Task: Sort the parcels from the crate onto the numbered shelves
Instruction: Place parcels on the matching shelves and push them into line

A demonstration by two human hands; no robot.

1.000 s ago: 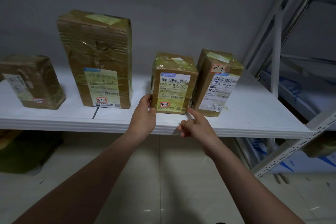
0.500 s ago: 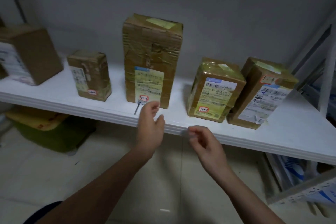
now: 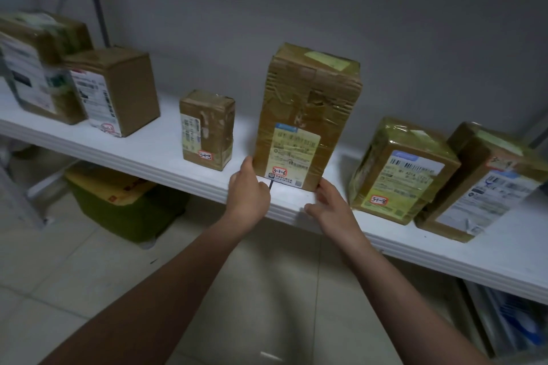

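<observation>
The long white shelf [image 3: 148, 151] carries a row of six parcels, and the biggest change is that both hands have moved onto the tall parcel [image 3: 305, 115] tagged 3-1-6, which stands upright near the front lip at mid shelf. Half a second ago they hung in front of the shelf edge touching nothing, and a second ago they were at the squat parcel tagged 3-1-8 [image 3: 403, 169], which now stands alone just to the right with a leaning parcel [image 3: 480, 181] against its far side. That suggests the 3-1-8 parcel is placed and the person is now squaring its neighbour in its slot, a tidying step rather than a fresh pick. The green crate [image 3: 127, 210] with its yellow top sits on the floor under the shelf, well apart from the hands. The view has also swung left, so two larger boxes [image 3: 115, 92] at the left end now show, and the small parcel tagged 3-1-5 [image 3: 206, 130] stands between them and the tall one. The left hand [image 3: 247, 192] lies against the tall parcel's lower left edge; whether its fingers curl behind cannot be told. The right hand [image 3: 332, 207] has loosely spread fingers whose tips meet the lower right corner, holding nothing
</observation>
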